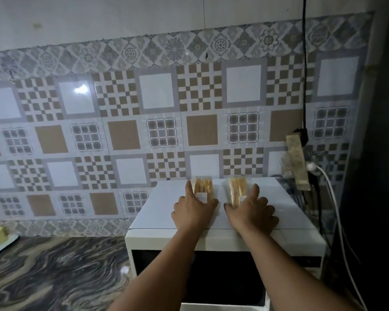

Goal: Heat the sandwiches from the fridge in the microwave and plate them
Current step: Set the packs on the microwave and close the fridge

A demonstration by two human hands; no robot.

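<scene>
Microwave [166, 212] top: two sandwich packs [203, 187], side by side.

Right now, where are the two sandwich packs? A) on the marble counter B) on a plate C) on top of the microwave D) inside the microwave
C: both sandwich packs, the left one and the right one, lie on the white top of the microwave, with the left hand and right hand on them.
</scene>
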